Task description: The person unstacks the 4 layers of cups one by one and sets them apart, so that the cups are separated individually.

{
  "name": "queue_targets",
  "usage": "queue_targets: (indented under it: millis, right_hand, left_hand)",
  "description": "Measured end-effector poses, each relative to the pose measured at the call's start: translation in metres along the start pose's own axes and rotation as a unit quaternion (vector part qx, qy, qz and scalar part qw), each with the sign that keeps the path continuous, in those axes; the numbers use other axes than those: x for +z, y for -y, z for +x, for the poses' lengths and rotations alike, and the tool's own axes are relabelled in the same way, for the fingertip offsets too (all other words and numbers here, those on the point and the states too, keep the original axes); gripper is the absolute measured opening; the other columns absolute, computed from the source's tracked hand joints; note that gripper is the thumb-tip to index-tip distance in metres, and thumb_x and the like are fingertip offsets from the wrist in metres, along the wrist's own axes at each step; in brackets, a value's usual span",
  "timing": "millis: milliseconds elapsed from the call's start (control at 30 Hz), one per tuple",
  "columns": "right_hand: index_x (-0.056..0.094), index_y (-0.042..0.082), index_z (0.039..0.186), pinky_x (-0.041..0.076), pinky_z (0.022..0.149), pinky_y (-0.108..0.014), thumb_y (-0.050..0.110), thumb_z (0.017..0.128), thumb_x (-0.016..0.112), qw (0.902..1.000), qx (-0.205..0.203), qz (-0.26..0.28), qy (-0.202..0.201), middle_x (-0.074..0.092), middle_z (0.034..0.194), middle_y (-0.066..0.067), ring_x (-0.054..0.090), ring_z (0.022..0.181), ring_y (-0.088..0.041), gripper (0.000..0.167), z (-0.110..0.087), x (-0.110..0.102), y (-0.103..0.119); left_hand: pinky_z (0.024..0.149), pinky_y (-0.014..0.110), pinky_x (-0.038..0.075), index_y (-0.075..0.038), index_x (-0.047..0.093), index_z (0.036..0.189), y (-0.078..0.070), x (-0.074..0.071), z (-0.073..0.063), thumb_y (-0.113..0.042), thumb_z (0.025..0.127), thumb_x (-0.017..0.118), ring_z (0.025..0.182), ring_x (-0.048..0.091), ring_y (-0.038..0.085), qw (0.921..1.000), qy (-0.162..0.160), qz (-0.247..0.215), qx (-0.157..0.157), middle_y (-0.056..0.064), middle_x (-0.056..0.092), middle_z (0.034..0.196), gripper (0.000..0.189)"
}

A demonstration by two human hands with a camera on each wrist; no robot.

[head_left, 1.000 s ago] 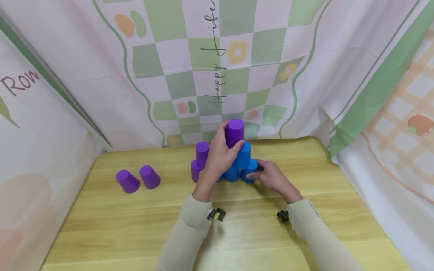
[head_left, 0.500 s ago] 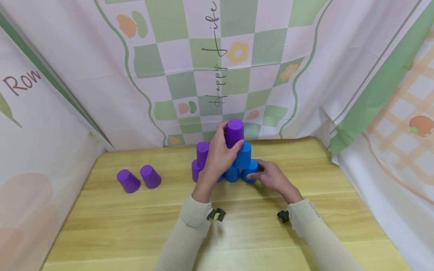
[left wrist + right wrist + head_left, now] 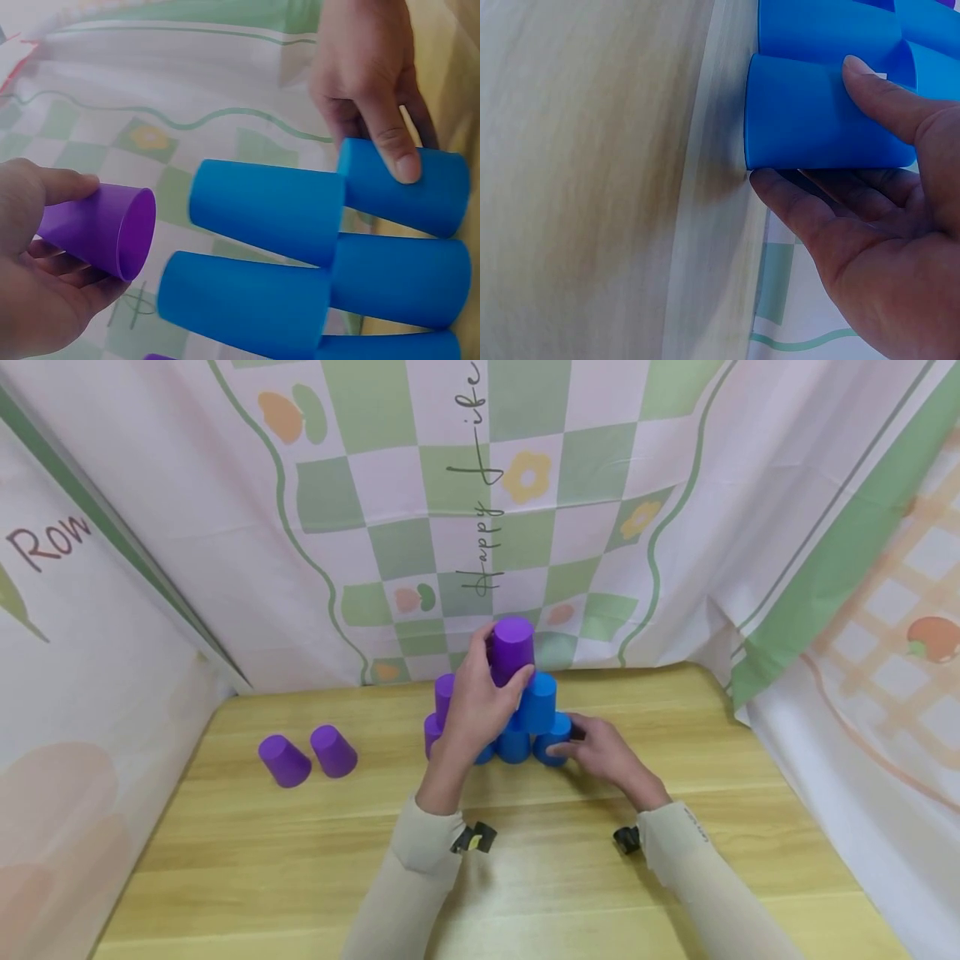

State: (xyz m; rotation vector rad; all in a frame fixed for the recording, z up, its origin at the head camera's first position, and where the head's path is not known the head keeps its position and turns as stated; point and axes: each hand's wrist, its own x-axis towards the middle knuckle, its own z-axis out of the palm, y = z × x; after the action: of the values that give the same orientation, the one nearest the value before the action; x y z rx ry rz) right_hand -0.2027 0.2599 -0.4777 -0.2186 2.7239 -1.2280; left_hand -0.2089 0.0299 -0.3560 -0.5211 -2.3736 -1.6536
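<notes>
My left hand (image 3: 480, 702) grips an upside-down purple cup (image 3: 513, 647) between thumb and fingers, raised above the stacked cups. In the left wrist view a gap separates its rim from the upper blue cups (image 3: 266, 210). On the right end of the bottom row, my right hand (image 3: 602, 748) holds a blue cup (image 3: 817, 116), thumb on one side and fingers along the other. Blue cups (image 3: 537, 703) and purple cups (image 3: 444, 693) form two staggered rows, all mouth down. My left hand hides part of the stack in the head view.
Two more purple cups (image 3: 285, 762) stand mouth down on the wooden table (image 3: 300, 877), left of the stack. A printed curtain (image 3: 397, 485) hangs right behind the stack, with more cloth along both sides.
My left hand has shifted slightly left with the purple cup, which sits a little higher in the head view. The right hand has stayed on its blue cup.
</notes>
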Motion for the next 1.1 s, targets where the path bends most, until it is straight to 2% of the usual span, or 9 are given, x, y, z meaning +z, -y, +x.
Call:
queue_targets:
  millis: [233,567,867,1100]
  right_hand:
    - [0.068,0.010,0.132,0.059,0.099,-0.054,0.031,0.100,0.074,1.0000,-0.006,-0.005,-0.004,0.074,0.123,-0.011,0.068,0.107,-0.028,0.039,0.000,-0.001,0.001]
    - [0.067,0.011,0.132,0.058,0.100,-0.055,0.030,0.099,0.075,0.9999,0.012,0.000,0.001,0.073,0.123,-0.010,0.068,0.106,-0.029,0.039,-0.002,0.000,0.003]
    - [0.067,0.011,0.132,0.059,0.098,-0.054,0.030,0.099,0.075,0.9999,0.010,0.005,-0.003,0.073,0.123,-0.010,0.067,0.106,-0.029,0.039,-0.002,0.001,0.003]
    - [0.069,0.010,0.128,0.061,0.092,-0.048,0.029,0.098,0.077,1.0000,-0.004,0.002,-0.007,0.073,0.117,-0.010,0.066,0.099,-0.027,0.036,-0.001,0.001,0.000]
  left_hand:
    - [0.113,0.050,0.051,-0.010,0.033,0.158,-0.008,-0.010,-0.003,-0.017,0.099,0.075,0.136,0.059,0.030,0.9998,-0.017,-0.006,0.006,0.012,0.055,0.151,0.073]
    - [0.108,0.049,0.054,-0.008,0.034,0.157,-0.004,-0.017,-0.011,-0.008,0.097,0.075,0.134,0.059,0.031,0.9987,-0.028,-0.030,0.029,0.015,0.054,0.150,0.073]
    - [0.108,0.049,0.054,-0.011,0.035,0.156,-0.001,-0.027,-0.018,-0.007,0.097,0.075,0.137,0.057,0.031,0.9981,-0.046,-0.040,0.008,0.011,0.052,0.151,0.071]
    - [0.114,0.050,0.050,-0.009,0.036,0.156,0.003,-0.037,-0.023,-0.010,0.098,0.075,0.139,0.056,0.032,0.9978,-0.064,-0.020,0.002,0.013,0.054,0.152,0.070]
